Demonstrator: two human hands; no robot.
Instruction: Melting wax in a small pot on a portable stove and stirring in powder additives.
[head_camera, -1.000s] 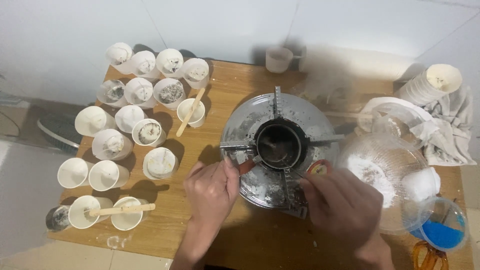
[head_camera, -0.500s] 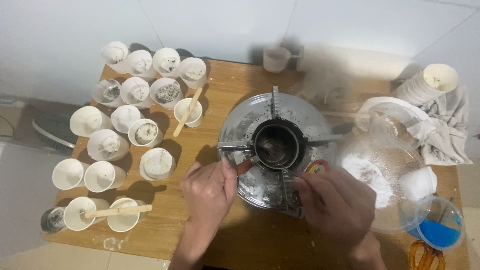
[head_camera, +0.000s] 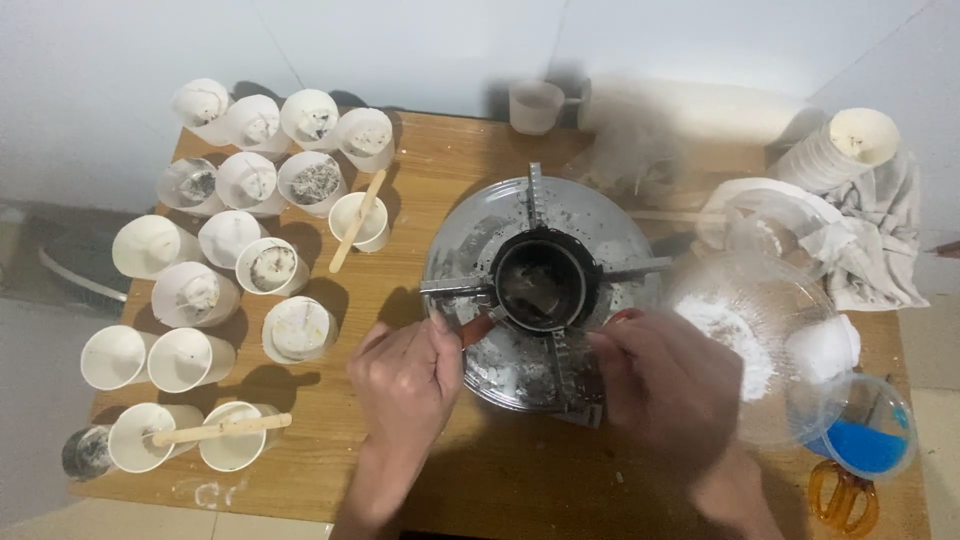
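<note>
Both hands work at the near rim of the round metal stand (head_camera: 540, 290), mid-table; left hand (head_camera: 405, 380) pinches a small reddish tool (head_camera: 478, 328) against the dark cup (head_camera: 540, 283); right hand (head_camera: 665, 385) curled at the rim, grip unclear; paper cups (head_camera: 240, 260) parked left, clear of the work.

The round plate (head_camera: 470, 240) looks like dull grey metal, smeared and gritty, with a blackened, sooty cup (head_camera: 541, 284) at its middle. The table (head_camera: 440, 170) is matt brown wood. Along its left edge stand matt white paper cups (head_camera: 250, 180), and near its right edge sits a glossy clear plastic bowl (head_camera: 760, 300) beside crumpled grey cloth (head_camera: 880, 250).
</note>
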